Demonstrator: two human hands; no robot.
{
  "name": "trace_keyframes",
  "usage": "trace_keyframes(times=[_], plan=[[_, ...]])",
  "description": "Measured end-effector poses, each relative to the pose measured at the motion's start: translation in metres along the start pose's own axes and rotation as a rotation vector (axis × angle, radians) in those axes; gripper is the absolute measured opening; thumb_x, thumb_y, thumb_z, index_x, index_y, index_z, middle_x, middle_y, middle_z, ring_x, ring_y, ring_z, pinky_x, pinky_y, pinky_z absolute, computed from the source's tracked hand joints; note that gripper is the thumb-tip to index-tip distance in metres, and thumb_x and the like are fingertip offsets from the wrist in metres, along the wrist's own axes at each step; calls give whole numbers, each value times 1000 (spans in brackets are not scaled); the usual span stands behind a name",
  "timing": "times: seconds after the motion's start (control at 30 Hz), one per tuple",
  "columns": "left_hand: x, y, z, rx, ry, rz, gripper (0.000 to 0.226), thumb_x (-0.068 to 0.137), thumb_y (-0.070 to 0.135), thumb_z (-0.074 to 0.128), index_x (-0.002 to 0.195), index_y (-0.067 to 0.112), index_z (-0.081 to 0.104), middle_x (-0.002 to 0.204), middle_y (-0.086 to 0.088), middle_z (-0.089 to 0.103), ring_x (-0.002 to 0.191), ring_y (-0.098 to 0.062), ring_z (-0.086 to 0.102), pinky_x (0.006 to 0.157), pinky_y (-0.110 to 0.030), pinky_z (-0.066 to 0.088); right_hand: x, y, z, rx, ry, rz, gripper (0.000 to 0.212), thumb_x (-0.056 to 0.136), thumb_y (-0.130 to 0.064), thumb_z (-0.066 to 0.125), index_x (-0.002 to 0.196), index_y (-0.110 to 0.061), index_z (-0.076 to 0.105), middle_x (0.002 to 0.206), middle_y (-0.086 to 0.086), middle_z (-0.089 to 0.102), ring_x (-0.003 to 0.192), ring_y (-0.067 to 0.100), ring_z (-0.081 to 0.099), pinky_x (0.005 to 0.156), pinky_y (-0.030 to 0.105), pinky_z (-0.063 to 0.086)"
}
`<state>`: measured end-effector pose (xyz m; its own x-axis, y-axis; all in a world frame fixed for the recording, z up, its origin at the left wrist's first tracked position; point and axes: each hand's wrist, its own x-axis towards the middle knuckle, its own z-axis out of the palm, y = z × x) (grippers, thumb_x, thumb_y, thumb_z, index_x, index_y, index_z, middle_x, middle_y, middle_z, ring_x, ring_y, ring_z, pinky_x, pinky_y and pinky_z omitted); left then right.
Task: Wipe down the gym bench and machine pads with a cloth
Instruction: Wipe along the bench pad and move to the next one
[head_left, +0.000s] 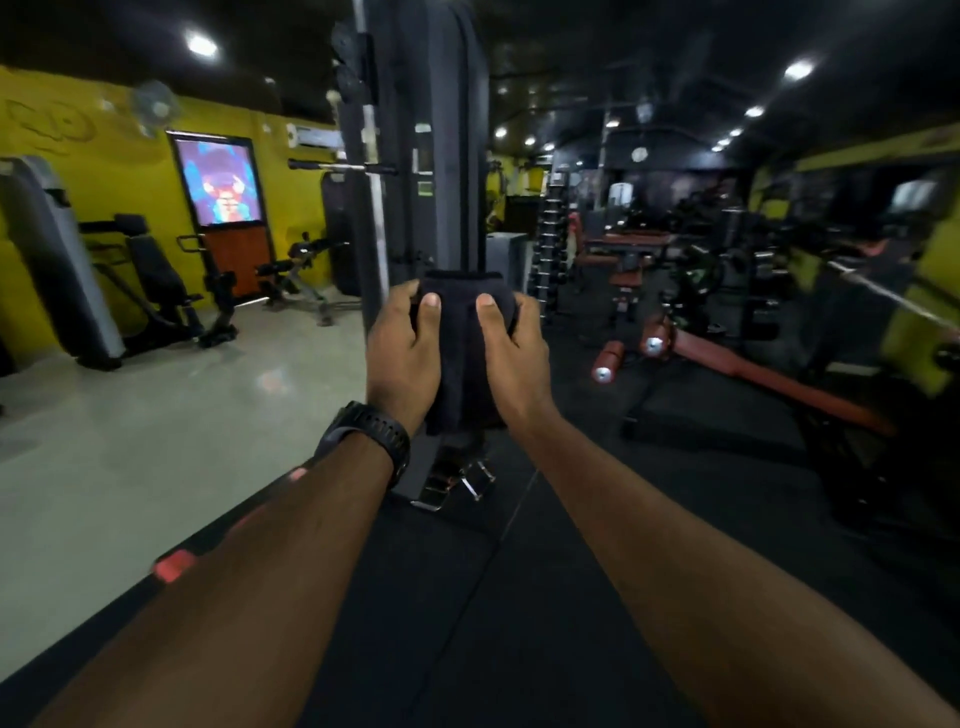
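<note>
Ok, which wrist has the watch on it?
The left: a black watch sits behind the left hand; the right hand has a bare wrist. Both grip the dark cloth.

My cloth (462, 358) is black, my watch (371, 431) black, the wall (119, 171) yellow, and the bench pads (769, 382) red-orange.

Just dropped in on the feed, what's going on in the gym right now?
A person is holding a black cloth out in front with both hands. The left hand and right hand grip its sides, with the thumbs on the near face. The cloth is held up before a tall black machine column; whether it touches the column cannot be told. A red bench stands off to the right, untouched.
</note>
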<state>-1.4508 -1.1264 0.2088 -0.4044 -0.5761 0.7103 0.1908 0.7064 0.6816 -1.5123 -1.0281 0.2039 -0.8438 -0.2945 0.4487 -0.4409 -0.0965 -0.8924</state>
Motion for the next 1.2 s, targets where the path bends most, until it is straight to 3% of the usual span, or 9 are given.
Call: trace_keyframes(times=[0.17, 0.33, 0.6, 0.73, 0.83, 1.0, 1.2], plan=[[60, -57, 70, -128, -121, 8, 33, 108, 32, 45, 132, 14, 58, 114, 8, 63, 105, -12, 60, 86, -27, 46, 84, 51, 16, -41, 132, 20, 39, 98, -55, 54, 128, -31, 50, 113, -7, 65, 104, 15, 64, 95, 45, 54], [132, -119, 132, -183, -263, -3, 41, 108, 36, 44, 142, 14, 52, 136, -1, 62, 122, -17, 58, 97, -30, 46, 162, 88, 40, -50, 247, 40, 37, 99, -48, 57, 129, -28, 51, 108, -14, 63, 99, 5, 62, 93, 38, 54], [196, -181, 258, -286, -407, -27, 41, 108, 36, 44, 142, 15, 51, 138, -2, 61, 124, -18, 57, 99, -30, 45, 270, 158, 27, -146, 384, 54, 30, 104, -42, 49, 130, -27, 46, 111, -14, 59, 104, 7, 59, 94, 34, 51], [223, -212, 346, -320, -458, -10, 39, 108, 34, 46, 140, 14, 54, 136, -2, 62, 122, -18, 58, 91, -24, 42, 338, 214, 1, -199, 444, 62, 19, 105, -43, 48, 120, -32, 47, 113, -12, 60, 107, 11, 60, 97, 39, 52], [247, -229, 420, -337, -489, 15, 37, 107, 32, 47, 138, 13, 55, 134, -3, 63, 121, -17, 59, 90, -22, 41, 396, 254, -28, -207, 491, 53, 25, 105, -43, 49, 126, -29, 49, 116, -8, 62, 109, 12, 61, 95, 37, 53], [294, -241, 535, -347, -538, 11, 39, 107, 35, 47, 138, 14, 55, 134, -4, 63, 121, -21, 60, 99, -42, 51, 492, 297, -77, -204, 531, 76, 32, 105, -41, 50, 131, -22, 50, 110, -13, 60, 103, 8, 60, 85, 25, 50], [344, -255, 682, -351, -546, 9, 36, 107, 34, 47, 135, 14, 57, 129, -3, 66, 115, -20, 62, 93, -38, 51, 612, 359, -141, -205, 547, 73, 25, 105, -38, 51, 126, -25, 47, 110, -14, 59, 102, 1, 58, 83, 22, 49]])
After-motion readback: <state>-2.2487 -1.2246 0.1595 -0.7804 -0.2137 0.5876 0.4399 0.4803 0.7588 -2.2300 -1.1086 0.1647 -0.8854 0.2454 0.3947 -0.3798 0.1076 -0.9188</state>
